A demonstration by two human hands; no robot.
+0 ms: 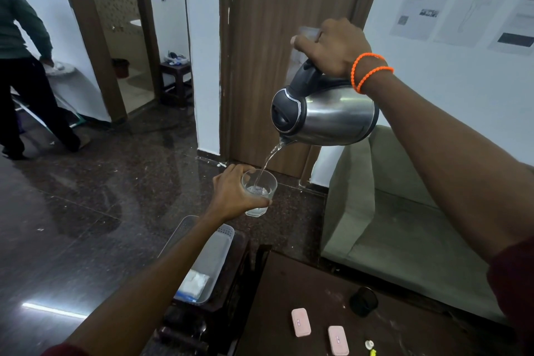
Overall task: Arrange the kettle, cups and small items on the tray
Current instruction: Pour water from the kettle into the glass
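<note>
My right hand (335, 48) grips the black handle of a steel kettle (332, 115), which is tilted with its spout down to the left. A thin stream of water runs from the spout into a clear glass cup (259, 192). My left hand (234, 192) is wrapped around that cup, holding it upright in the air below the kettle. A grey plastic tray (215, 257) sits lower down under my left forearm, with white packets (195, 283) in its near end.
A dark wooden table (303, 292) at the bottom carries two pink cases (301, 322), a black round object (363, 301) and small bits. A green sofa (404, 228) stands at the right. Another person (20, 72) stands at the far left on the dark polished floor.
</note>
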